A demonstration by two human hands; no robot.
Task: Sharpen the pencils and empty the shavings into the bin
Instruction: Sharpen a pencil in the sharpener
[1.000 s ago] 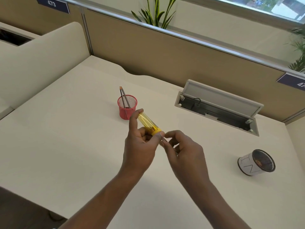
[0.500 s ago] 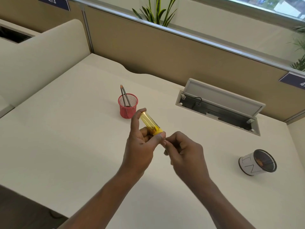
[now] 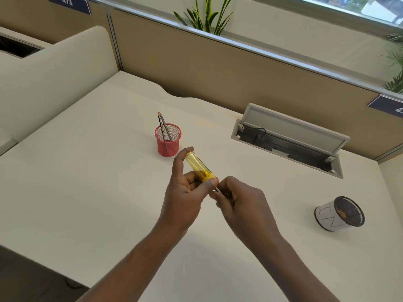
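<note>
Hidden: pencil (image 3: 217,189) is mostly covered by the right hand (image 3: 242,203). Only a short pale stretch is seen betw. the two hands, and its tip cannot be made out.
Cut off: both forearms are cut by the bottom edge. The plant (image 3: 207,16) and the "473" label (image 3: 67,2) are cut at the top.
Left hand (image 3: 185,192): clamped on the sharpener (image 3: 197,165), w/ the thumb laid on the yellow cap and the forefinger at the tube's far end.
Right hand: fingers are curled tight, pinching the pencil where it enters the cap.
Task thing: sharpener is held above mid-desk, just in front of the red mesh cup (image 3: 168,141), and is tilted w/ the cap end toward the person.
Sharpener contents: some orange-brown bits are seen in the clear yellow tube near the cap, too small to tell more.
Red mesh cup: set on the desk (image 3: 87,171) toward the back edge. Two pencils (image 3: 163,127) are leaned in it, points up.
Bin (image 3: 333,214): white w/ a dark mesh mouth, placed near the desk's right edge, well apart from the hands. Something orange is glimpsed inside. Whether it is upright or tipped cannot be told.
Cable hatch (image 3: 290,140): lid is propped open at the back edge, and a black lead is seen inside.
Vs 0.5 s ago: grips, sharpener tilt, cup & bin are unchanged; only the framing is shifted a little.
</note>
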